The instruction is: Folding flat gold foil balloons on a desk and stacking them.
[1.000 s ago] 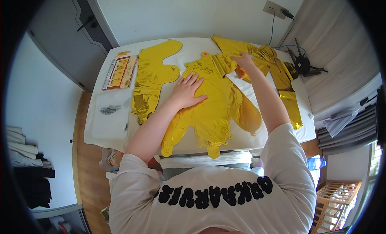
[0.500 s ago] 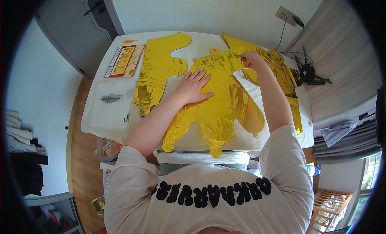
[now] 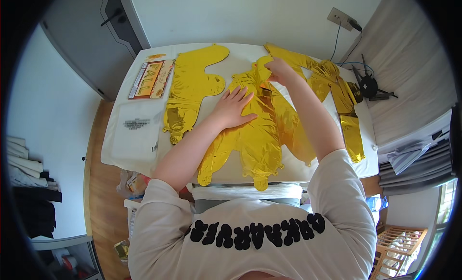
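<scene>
A flat gold foil balloon (image 3: pixel 257 145) lies wrinkled in the middle of the table. My left hand (image 3: pixel 233 108) rests on its left part, fingers spread. At its upper right, my right hand (image 3: pixel 281 71) is closed on the foil and has lifted and folded that edge over to the left. The fold hides part of the balloon's top. To the left lies a second flat gold foil balloon (image 3: pixel 190 82), crumpled at its near end. More gold foil (image 3: pixel 332 75) lies bunched and folded beyond my right hand.
A printed card package (image 3: pixel 150 80) and a clear plastic bag (image 3: pixel 130 135) lie on the white-covered table's left side. A black router (image 3: pixel 369 86) with cables stands by the right edge. A wall socket (image 3: pixel 340 19) is behind. Bags (image 3: pixel 131 184) sit below the table's near left edge.
My right hand has moved left, pulling the balloon's upper right edge over with it. The fold uncovers more of the gold foil on the right. My left hand stays flat on the balloon.
</scene>
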`<control>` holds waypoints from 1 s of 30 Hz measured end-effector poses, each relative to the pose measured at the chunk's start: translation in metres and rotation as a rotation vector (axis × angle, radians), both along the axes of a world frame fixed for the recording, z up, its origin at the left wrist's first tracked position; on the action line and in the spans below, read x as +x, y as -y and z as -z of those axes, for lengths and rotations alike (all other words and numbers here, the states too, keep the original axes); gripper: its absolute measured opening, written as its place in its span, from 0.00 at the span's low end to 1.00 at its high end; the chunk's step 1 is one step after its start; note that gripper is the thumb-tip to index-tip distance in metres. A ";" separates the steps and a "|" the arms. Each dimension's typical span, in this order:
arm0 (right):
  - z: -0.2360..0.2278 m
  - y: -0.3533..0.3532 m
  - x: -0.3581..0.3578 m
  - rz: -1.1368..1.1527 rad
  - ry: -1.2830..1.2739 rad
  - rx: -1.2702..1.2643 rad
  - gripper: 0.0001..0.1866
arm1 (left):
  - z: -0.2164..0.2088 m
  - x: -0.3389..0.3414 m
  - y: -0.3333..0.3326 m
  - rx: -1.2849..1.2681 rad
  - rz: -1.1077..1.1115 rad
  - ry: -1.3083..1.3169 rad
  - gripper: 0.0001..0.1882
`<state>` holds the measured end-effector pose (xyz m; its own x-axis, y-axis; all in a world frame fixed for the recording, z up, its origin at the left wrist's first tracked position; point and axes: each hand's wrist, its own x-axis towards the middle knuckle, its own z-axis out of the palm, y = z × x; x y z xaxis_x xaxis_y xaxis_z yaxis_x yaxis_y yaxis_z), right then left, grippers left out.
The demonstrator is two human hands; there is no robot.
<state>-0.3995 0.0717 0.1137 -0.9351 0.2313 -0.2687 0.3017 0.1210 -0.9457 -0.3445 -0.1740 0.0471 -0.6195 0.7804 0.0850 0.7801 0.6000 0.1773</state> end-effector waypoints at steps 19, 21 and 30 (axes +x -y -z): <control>0.058 -0.033 0.030 -0.423 -0.785 0.971 0.14 | 0.002 -0.002 0.001 0.023 -0.008 0.021 0.48; 0.057 -0.024 0.030 -0.417 -0.719 0.911 0.13 | 0.003 -0.001 0.002 0.012 -0.011 0.005 0.48; 0.051 -0.018 0.028 -0.410 -0.585 0.961 0.14 | 0.002 -0.002 0.000 0.004 -0.015 0.008 0.48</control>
